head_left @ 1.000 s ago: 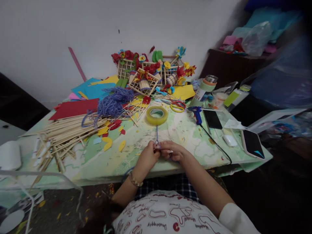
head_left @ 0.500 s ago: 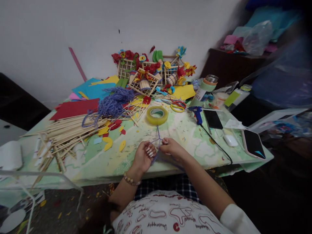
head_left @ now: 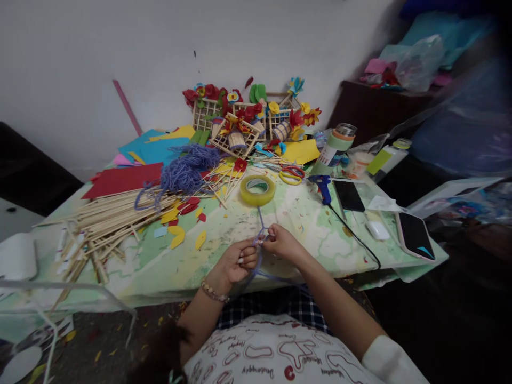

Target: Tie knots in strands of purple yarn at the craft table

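Observation:
Purple yarn [head_left: 261, 218] runs from the front of a yellow roll of tape [head_left: 257, 198] down to my hands, and loose strands hang over the table edge. My left hand [head_left: 240, 260] is closed, thumb and forefinger pinching the yarn. Right beside it, my right hand [head_left: 282, 243] is closed on the yarn too, its fingertips nearly touching the left ones. Small loops of yarn show between the hands; their exact crossing is too fine to make out. A tangled heap of the same purple yarn [head_left: 188, 169] lies farther back on the left.
Bamboo sticks [head_left: 116, 216] and a red sheet [head_left: 124, 180] cover the left side. Stick frames with felt flowers [head_left: 236, 120] stand against the wall. Scissors [head_left: 291, 177], a blue glue gun [head_left: 323, 186], a bottle [head_left: 334, 146] and phones [head_left: 416, 236] are on the right.
My left hand has turned and moved up and right to meet the right fingertips, its fingers now pinching the yarn. My right hand has stayed nearly in place.

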Demonstrator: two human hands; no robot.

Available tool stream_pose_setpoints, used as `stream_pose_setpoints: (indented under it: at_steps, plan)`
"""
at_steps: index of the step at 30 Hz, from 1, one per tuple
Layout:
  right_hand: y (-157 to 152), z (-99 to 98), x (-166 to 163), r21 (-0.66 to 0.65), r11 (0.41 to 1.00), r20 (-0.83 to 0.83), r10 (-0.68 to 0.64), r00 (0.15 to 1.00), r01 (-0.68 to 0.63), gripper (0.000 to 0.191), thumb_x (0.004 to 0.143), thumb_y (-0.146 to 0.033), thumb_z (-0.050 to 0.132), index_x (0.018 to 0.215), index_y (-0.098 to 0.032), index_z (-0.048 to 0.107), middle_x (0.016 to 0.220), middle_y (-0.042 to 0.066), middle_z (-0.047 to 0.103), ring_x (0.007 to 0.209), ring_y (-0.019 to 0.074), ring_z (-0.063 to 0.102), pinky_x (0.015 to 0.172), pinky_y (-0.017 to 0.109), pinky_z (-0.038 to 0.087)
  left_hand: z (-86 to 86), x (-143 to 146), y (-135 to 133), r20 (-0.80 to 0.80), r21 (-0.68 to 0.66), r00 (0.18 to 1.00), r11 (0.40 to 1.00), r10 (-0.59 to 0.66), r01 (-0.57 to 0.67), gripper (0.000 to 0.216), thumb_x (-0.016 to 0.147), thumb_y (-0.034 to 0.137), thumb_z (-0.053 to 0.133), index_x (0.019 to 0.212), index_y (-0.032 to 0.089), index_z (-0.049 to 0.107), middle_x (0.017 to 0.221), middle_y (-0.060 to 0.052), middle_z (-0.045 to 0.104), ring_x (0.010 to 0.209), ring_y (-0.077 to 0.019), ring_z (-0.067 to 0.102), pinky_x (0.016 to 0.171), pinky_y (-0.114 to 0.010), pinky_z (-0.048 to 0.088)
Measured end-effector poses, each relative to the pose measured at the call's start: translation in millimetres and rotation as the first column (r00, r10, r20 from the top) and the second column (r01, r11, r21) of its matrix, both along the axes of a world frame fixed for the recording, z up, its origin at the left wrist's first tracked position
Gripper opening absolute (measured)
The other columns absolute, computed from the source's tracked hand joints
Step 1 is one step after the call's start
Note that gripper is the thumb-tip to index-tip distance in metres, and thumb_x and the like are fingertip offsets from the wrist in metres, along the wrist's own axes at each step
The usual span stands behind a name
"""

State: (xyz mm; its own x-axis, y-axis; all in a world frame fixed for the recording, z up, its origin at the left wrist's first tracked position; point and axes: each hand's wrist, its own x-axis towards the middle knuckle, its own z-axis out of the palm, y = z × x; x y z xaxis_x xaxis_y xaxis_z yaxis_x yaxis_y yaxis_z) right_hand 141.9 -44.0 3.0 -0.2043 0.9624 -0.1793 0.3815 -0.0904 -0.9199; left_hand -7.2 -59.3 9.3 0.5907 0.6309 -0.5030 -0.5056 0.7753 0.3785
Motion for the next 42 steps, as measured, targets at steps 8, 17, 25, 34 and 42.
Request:
stream_pose_setpoints:
  at_steps: [8, 17, 25, 34, 42]
  plan:
    - [-2, -14.0, 6, 0.103, 0.994, 0.048, 0.036, 0.998, -0.041, 0.029, 0.059, -0.024, 0.059, 0.060, -0.019, 0.031, 0.054, -0.007, 0.035, 0.051, 0.0072, 0.029, 0.048, 0.020, 0.024, -3.4, 6, 8, -0.172, 0.191, 0.979, 0.972, -0.106, 0.139, 0.017, 0.067, 0.012, 0.051, 0.059, 0.017, 0.037, 0.033, 0.012, 0.020, 0.028, -0.0009, 0.012, 0.032, -0.014, 0.010]
    - [-18, 7.2, 12, -0.422, 0.899, -0.793, -0.303, 0.528, -0.118, 0.018, 0.074, -0.028, 0.042, 0.059, -0.019, 0.036, 0.046, -0.008, 0.021, 0.038, 0.0070, 0.015, 0.037, 0.018, 0.019, 6.4, 13, -5, -0.755, 0.511, 0.567, 0.837, 0.330, 0.194, 0.024, 0.056, 0.010, 0.050, 0.059, 0.021, 0.029, 0.038, 0.011, 0.027, 0.035, -0.0040, 0.023, 0.038, -0.019, 0.014]
    - [-31, 6.0, 12, -0.586, 0.658, -0.811, -0.475, 0.342, -0.473, 0.018, 0.076, -0.008, 0.034, 0.080, -0.009, 0.051, 0.038, -0.011, 0.013, 0.034, 0.0061, 0.006, 0.031, 0.014, 0.012, 0.2, 5, -18, -0.821, 0.552, 0.413, 0.734, 0.395, 0.395, 0.017, 0.064, 0.019, 0.052, 0.071, 0.020, 0.036, 0.047, 0.011, 0.032, 0.041, -0.0057, 0.030, 0.041, -0.020, 0.021]
    - [-16, -2.0, 11, -0.418, 0.553, -0.906, -0.312, 0.287, -0.720, 0.024, 0.089, -0.022, 0.028, 0.070, -0.016, 0.041, 0.038, -0.010, 0.020, 0.032, 0.0038, 0.013, 0.032, 0.013, 0.010, 2.7, 2, -16, -0.810, 0.526, 0.505, 0.749, 0.297, 0.403, 0.030, 0.064, 0.027, 0.057, 0.072, 0.021, 0.029, 0.045, 0.012, 0.038, 0.039, -0.0058, 0.036, 0.040, -0.018, 0.026]
    - [-9, 1.8, 37, -0.378, 0.624, -0.925, -0.271, 0.265, -0.684, 0.018, 0.085, -0.024, 0.042, 0.070, -0.017, 0.036, 0.042, -0.011, 0.019, 0.034, 0.0030, 0.012, 0.033, 0.013, 0.007, 31.7, -82, -22, -0.876, 0.326, 0.478, 0.807, 0.063, 0.492, 0.035, 0.070, 0.051, 0.049, 0.064, 0.016, 0.046, 0.064, -0.002, 0.063, 0.049, -0.0106, 0.052, 0.046, -0.021, 0.034]
